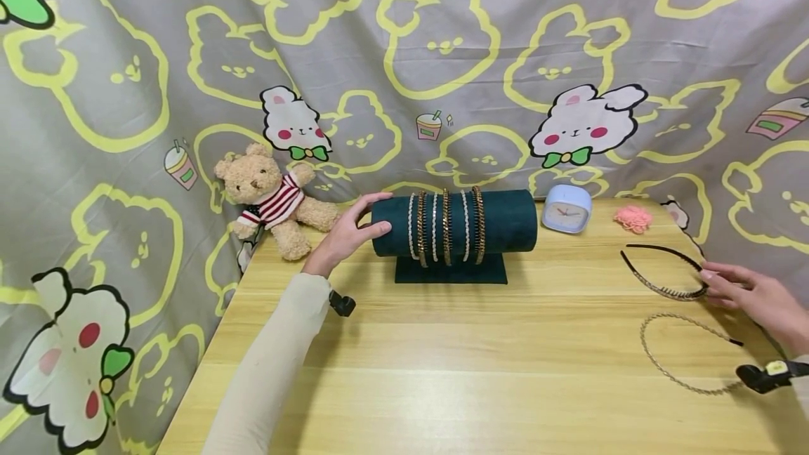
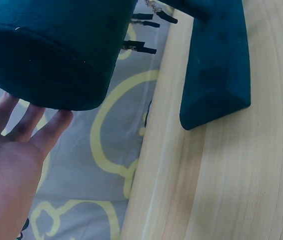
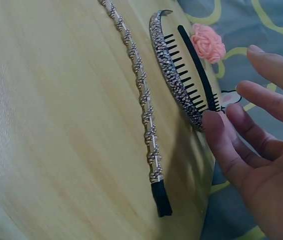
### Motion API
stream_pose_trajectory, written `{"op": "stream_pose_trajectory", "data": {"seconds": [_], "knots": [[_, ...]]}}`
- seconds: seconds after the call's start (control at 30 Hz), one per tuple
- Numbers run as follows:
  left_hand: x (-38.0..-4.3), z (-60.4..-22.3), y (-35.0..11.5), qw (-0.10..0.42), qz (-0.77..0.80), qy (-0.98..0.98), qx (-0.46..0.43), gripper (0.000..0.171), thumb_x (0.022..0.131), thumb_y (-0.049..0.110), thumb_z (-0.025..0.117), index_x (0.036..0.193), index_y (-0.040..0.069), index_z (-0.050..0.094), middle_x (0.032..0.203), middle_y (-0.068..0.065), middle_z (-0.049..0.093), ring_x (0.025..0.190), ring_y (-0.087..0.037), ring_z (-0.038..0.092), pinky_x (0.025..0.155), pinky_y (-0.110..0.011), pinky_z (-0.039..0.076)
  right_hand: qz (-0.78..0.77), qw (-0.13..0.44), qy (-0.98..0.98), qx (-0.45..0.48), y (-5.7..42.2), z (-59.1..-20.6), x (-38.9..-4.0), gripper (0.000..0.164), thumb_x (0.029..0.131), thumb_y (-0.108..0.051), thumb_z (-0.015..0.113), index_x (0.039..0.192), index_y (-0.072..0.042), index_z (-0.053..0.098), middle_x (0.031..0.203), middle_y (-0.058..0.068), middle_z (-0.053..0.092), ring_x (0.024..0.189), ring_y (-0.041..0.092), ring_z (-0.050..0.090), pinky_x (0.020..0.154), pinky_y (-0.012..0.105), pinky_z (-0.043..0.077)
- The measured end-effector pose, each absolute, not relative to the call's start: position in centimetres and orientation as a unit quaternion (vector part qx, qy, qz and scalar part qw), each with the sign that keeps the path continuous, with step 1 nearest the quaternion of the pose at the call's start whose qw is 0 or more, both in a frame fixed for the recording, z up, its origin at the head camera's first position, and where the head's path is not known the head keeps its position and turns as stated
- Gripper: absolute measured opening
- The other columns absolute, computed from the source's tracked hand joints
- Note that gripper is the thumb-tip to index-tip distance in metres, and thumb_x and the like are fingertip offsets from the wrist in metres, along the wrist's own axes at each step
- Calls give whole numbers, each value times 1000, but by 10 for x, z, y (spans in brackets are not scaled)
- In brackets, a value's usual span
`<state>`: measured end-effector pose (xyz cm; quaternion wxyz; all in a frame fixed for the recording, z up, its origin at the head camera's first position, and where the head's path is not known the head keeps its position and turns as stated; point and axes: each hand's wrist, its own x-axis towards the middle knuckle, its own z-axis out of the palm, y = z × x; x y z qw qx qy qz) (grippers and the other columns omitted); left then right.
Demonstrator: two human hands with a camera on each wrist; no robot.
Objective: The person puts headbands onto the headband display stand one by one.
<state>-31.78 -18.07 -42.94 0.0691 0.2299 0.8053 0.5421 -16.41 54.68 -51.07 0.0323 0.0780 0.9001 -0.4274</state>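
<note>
A dark green velvet headband display stand (image 1: 518, 220), a roll on a flat base, stands towards the back of the table. Several beaded and gold-brown headbands (image 1: 446, 227) hang around its roll. My left hand (image 1: 350, 230) holds the roll's left end, thumb in front and fingers over the top and behind; the left wrist view shows fingers (image 2: 54, 131) against the end. On the right, my right hand (image 1: 755, 297) pinches the curved middle of a glittery toothed headband (image 3: 169, 65) between thumb and fingers. Nearer on the table lies a beaded headband (image 3: 146, 107) with a black tip.
A teddy bear (image 1: 278, 202) in a striped top sits at the back left. Right of the stand are a light blue clock (image 1: 567, 209) and a pink yarn-like bundle (image 1: 633, 218). A patterned grey curtain (image 1: 354, 55) hangs behind and beside the wooden table (image 1: 430, 378).
</note>
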Motion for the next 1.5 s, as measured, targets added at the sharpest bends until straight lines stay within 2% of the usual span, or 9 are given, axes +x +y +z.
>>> {"op": "stream_pose_trajectory", "data": {"seconds": [0.2,0.5,0.93,1.0,1.07,1.17,1.23,1.37,1.5], "knots": [[-318,-430,-180,74,546,803,228,65,104,38,74,164,31,48,178,6,31,169,-30,20,132,-68,22,-433,44,899,51,547,-515,-165,64,115,-37,58,170,-10,39,112,-55,43,91,-19,62,73,11,56],[-320,-430,-179,81,551,800,224,64,106,30,72,165,28,48,179,-2,30,168,-34,19,132,-68,22,-409,57,908,75,545,-523,-169,84,115,-47,54,163,18,30,106,-53,43,87,-20,57,70,14,57],[-320,-430,-179,76,550,800,228,62,105,31,73,163,35,49,178,1,31,167,-32,24,131,-67,25,-410,50,909,64,549,-528,-171,61,115,-44,54,163,-5,50,111,-55,41,84,-10,66,71,20,60],[-319,-430,-179,73,549,800,230,62,105,33,73,162,37,49,178,3,32,168,-30,21,132,-68,23,-390,59,918,51,549,-527,-173,64,116,-43,52,163,0,48,118,-42,53,85,-13,64,71,21,60],[-319,-429,-179,71,547,801,232,61,105,34,73,162,37,50,178,2,32,168,-29,20,132,-68,21,-364,72,928,36,549,-525,-175,67,117,-44,49,162,6,45,136,-10,64,86,-17,60,72,21,60],[-318,-428,-179,69,548,800,236,60,105,35,73,161,37,50,179,-2,31,169,-29,20,132,-69,21,-332,80,940,19,547,-522,-177,68,118,-43,47,158,12,45,150,36,46,88,-21,54,72,22,60],[-318,-428,-179,69,547,800,236,60,105,36,73,161,37,51,179,-2,31,169,-30,20,132,-70,21,-325,79,942,13,546,-521,-178,67,118,-41,47,155,14,46,145,31,54,88,-20,54,71,23,60],[-318,-428,-179,70,545,803,233,60,105,37,73,161,38,50,178,3,32,168,-29,21,132,-69,22,-335,76,939,20,545,-519,-177,65,118,-40,49,151,16,49,116,-19,63,86,-15,58,70,24,60],[-317,-427,-179,72,547,801,232,61,106,34,72,162,37,49,177,6,32,169,-29,20,133,-67,22,-335,79,939,14,544,-517,-176,62,118,-38,48,146,17,51,110,-27,59,85,-11,59,70,24,59]]}}
